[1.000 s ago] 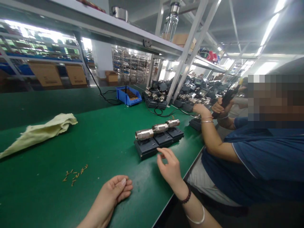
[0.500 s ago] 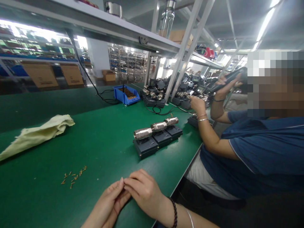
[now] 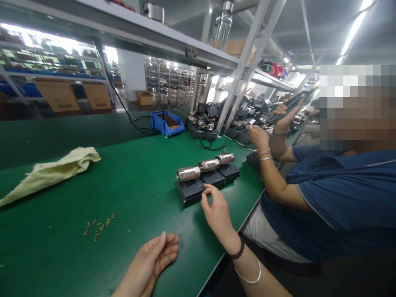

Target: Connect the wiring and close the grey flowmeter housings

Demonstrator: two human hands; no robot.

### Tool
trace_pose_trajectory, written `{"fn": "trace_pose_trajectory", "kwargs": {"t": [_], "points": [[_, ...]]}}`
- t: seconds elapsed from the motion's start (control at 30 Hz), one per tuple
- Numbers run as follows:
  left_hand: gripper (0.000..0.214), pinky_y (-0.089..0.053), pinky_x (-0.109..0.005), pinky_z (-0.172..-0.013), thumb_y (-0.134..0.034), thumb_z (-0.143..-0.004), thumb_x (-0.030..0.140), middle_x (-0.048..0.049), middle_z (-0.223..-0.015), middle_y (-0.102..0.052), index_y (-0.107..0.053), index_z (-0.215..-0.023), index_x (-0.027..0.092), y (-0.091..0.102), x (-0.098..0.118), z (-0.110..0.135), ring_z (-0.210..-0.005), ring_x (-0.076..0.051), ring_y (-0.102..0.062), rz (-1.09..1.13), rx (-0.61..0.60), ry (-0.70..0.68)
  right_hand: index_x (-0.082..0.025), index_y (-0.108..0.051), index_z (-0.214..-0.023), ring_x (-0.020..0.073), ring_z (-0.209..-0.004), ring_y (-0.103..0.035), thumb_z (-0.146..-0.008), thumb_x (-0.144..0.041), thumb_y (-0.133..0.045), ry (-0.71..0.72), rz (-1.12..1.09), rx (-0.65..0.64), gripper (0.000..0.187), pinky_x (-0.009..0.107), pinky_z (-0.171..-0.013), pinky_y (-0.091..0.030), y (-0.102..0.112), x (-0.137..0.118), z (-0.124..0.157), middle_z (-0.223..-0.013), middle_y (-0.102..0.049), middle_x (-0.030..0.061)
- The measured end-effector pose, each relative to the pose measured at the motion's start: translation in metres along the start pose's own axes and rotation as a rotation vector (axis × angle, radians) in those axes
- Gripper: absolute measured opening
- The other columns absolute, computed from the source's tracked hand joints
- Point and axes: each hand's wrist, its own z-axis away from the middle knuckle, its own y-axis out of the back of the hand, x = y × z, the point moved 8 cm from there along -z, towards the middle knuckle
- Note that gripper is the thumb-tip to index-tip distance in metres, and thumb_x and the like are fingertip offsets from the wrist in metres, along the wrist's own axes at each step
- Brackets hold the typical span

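Note:
Three dark grey boxes [image 3: 192, 190] stand side by side in a slanting row, each topped by a silver metal fitting [image 3: 188, 173]. My right hand [image 3: 216, 208] is at the front corner of the row, thumb and index finger pinched near the box edge; whatever they hold is too small to make out. Lower down, my left hand [image 3: 157, 253] hovers over the table with curled fingers and the thumb laid against them. Anything inside it is hidden. Several small brass-coloured screws [image 3: 99, 227] lie scattered to its left.
The green table [image 3: 133, 185] carries a pale yellow cloth [image 3: 58, 169] and a blue bin [image 3: 167, 123] of small brass-coloured parts. Black cables and shelf posts [image 3: 238, 74] stand behind. A co-worker in a blue shirt [image 3: 349, 189] works at right, beside piled similar units.
My right hand has parted from my left and moved forward and right to the boxes. My left hand stays near its former place. The view has shifted slightly.

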Motion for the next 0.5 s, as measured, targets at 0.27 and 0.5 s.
{"fn": "trace_pose_trajectory", "kwargs": {"t": [0.27, 0.5], "points": [[0.016, -0.059, -0.02, -0.065, -0.065, -0.084, 0.019, -0.0126, -0.082, -0.075, -0.073, -0.079, 0.006, 0.0, 0.004, -0.003, -0.067, -0.014, -0.07, -0.004, 0.014, -0.014, -0.019, -0.052, -0.085, 0.0171, -0.082, -0.07, -0.09, -0.018, -0.046, 0.025, 0.007, -0.062, 0.009, 0.027, -0.071, -0.057, -0.009, 0.021, -0.008, -0.099, -0.07, 0.0106], [0.039, -0.055, -0.021, -0.086, -0.086, -0.06, 0.013, -0.0115, -0.113, -0.071, -0.073, -0.096, 0.012, 0.006, -0.006, -0.01, -0.106, -0.02, -0.066, 0.035, -0.126, -0.021, -0.018, -0.063, -0.086, 0.0209, -0.085, -0.062, -0.093, -0.024, -0.049, 0.159, 0.102, -0.051, 0.017, 0.035, -0.078, -0.054, 0.014, 0.045, -0.024, -0.088, -0.064, 0.0092]]}}
